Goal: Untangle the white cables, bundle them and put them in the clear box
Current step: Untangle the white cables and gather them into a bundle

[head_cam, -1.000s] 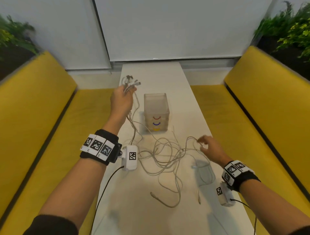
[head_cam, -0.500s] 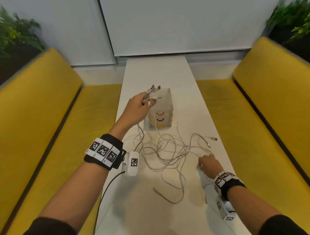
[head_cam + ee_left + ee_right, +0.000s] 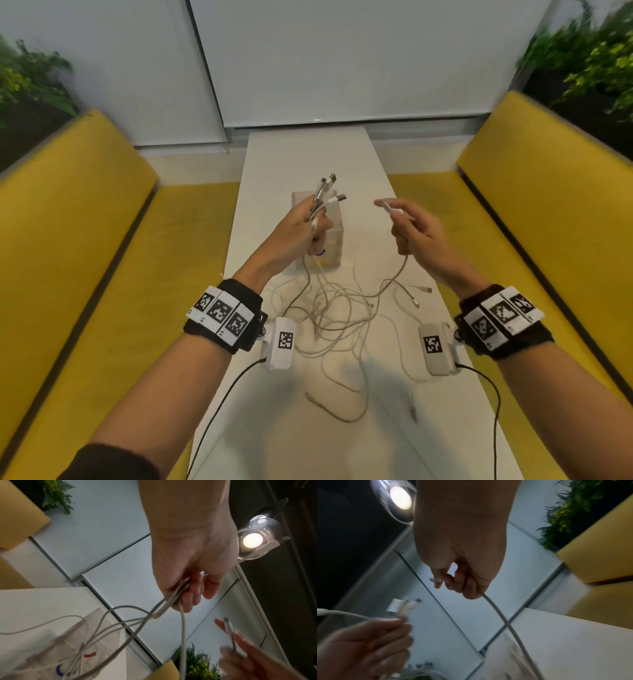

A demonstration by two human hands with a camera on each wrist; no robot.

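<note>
White cables lie in a loose tangle on the white table. My left hand is raised in front of the clear box and grips several cable ends; their plugs stick up above the fingers. In the left wrist view the same cables run down from my left hand. My right hand is lifted to the right of the box and pinches one cable end. That cable hangs from my right hand toward the tangle.
Yellow benches flank the narrow table on both sides. Loose plug ends lie near the table's right edge, and another cable end lies closer to me. Plants stand behind the benches. A lamp hangs overhead.
My right hand has picked one cable end off the table and lifted it beside the box. My left hand has swung right and now holds its plugs in front of the box.
</note>
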